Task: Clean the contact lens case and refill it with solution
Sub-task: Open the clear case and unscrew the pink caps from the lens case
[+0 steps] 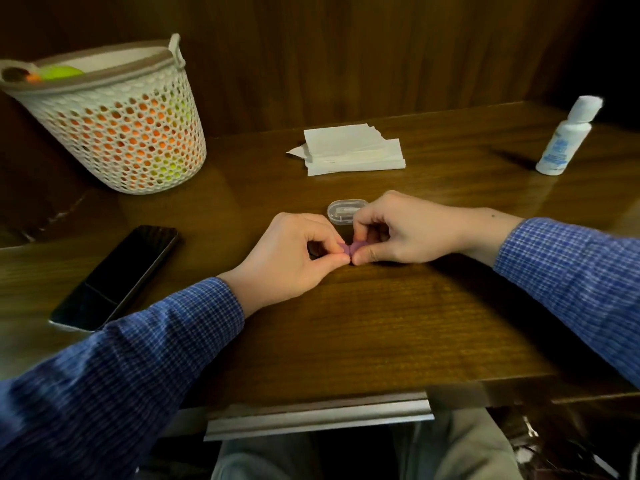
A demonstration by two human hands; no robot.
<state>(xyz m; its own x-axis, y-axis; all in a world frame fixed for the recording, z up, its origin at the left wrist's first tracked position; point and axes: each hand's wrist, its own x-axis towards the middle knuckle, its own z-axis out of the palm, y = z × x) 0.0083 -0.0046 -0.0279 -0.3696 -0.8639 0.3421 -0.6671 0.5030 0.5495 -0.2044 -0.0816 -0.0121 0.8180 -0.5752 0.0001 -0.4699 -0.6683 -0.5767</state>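
A small purple contact lens case [348, 249] sits mid-surface, pinched from both sides: the left hand [291, 259] grips its left end with thumb and fingers, the right hand [398, 230] its right end. Just beyond the right hand lies a clear plastic box [341, 207]. Farther back rest folded tissues [353, 148]; far right stands a white solution bottle [566, 136]. A black phone [117, 275] lies left, a perforated basket [117, 123] far left, on the wooden surface [363, 323].

Dim, warm light is falling from above, glaring softly along the tabletop [381, 323] left edge and far right corner. Wide-angle bending is curving the edges; corners are darkening, detail smearing slightly.
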